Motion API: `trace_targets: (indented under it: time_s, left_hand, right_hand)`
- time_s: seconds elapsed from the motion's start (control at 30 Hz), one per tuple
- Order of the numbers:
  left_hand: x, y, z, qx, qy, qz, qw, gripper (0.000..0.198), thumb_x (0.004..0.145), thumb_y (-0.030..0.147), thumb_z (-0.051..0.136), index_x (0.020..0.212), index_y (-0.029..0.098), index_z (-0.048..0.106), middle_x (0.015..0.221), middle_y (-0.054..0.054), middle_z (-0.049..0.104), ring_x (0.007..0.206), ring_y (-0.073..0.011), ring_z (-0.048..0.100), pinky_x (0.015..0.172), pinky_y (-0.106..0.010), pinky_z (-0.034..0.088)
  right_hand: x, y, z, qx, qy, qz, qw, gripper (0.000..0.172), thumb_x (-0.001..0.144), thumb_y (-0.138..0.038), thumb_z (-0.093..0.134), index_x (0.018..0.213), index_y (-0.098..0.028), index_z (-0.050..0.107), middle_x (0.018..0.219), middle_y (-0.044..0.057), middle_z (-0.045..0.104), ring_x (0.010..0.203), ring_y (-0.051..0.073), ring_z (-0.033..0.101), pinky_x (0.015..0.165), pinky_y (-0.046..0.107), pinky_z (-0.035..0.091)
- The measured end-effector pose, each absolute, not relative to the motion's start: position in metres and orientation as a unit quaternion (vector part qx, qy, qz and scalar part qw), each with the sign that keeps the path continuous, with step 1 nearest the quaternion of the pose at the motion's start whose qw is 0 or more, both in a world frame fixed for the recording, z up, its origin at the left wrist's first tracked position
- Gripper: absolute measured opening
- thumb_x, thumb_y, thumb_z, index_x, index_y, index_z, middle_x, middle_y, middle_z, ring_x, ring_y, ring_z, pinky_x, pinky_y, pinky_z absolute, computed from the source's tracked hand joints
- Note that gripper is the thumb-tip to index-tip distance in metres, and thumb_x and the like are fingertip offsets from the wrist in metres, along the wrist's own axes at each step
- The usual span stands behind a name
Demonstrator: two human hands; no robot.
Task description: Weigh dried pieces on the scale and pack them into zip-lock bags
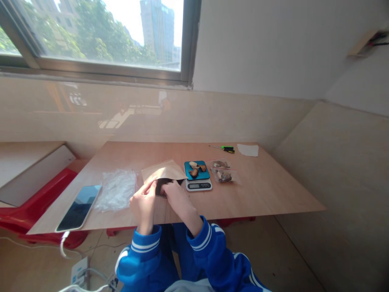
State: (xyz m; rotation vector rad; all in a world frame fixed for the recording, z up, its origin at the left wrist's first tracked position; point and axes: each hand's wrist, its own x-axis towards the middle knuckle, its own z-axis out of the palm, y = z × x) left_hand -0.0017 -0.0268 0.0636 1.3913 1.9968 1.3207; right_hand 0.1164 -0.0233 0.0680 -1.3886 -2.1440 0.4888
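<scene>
A brown paper bag (164, 169) lies on the table in front of me, its mouth facing me and its dark inside showing. My left hand (144, 202) grips the near left edge of the opening between thumb and fingers. My right hand (174, 194) reaches into the mouth; its fingertips are hidden inside, so what they hold does not show. Right of the bag stands a kitchen scale (199, 185) with a blue-green top, its display too small to read. Several dried brown and pale pieces (194, 172), looking like dried mushroom, rest on it.
Two clear zip bags (223, 175) of dried pieces lie right of the scale. Behind are a green-and-black screwdriver (226, 149) and white paper (248, 150). Clear plastic bags (117, 190) and a charging phone (79, 207) lie left. A red stool (45, 198) stands beside the table.
</scene>
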Motion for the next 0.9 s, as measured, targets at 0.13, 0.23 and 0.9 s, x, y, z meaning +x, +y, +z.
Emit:
trace_targets:
  time_s: [0.13, 0.23, 0.9]
  left_hand:
    - [-0.001, -0.026, 0.066, 0.491, 0.711, 0.468, 0.185, 0.028, 0.080, 0.040, 0.059, 0.096, 0.026, 0.078, 0.091, -0.006, 0.077, 0.079, -0.0250, 0.071, 0.072, -0.033, 0.051]
    - [0.000, -0.026, 0.070, 0.489, 0.719, 0.458, 0.185, 0.029, 0.079, 0.041, 0.059, 0.097, 0.027, 0.077, 0.091, -0.006, 0.077, 0.078, -0.0253, 0.071, 0.073, -0.034, 0.051]
    - [0.017, -0.001, 0.084, 0.498, 0.710, 0.469, 0.167, 0.035, 0.084, 0.045, 0.055, 0.104, 0.026, 0.076, 0.096, -0.008, 0.077, 0.091, -0.0283, 0.070, 0.077, -0.037, 0.050]
  right_hand:
    - [0.127, -0.034, 0.084, -0.500, -0.808, 0.167, 0.262, 0.025, 0.091, -0.006, 0.048, 0.084, -0.018, 0.069, 0.086, 0.004, 0.071, 0.091, 0.021, 0.056, 0.076, 0.030, 0.048]
    - [0.141, -0.039, 0.096, -0.461, -0.799, 0.214, 0.320, 0.020, 0.091, -0.011, 0.054, 0.087, -0.019, 0.071, 0.091, 0.003, 0.072, 0.096, 0.019, 0.057, 0.087, 0.031, 0.047]
    - [0.181, -0.005, 0.085, -0.418, -0.732, 0.265, 0.469, 0.016, 0.090, -0.021, 0.059, 0.091, -0.023, 0.075, 0.090, 0.003, 0.074, 0.093, 0.017, 0.066, 0.085, 0.031, 0.051]
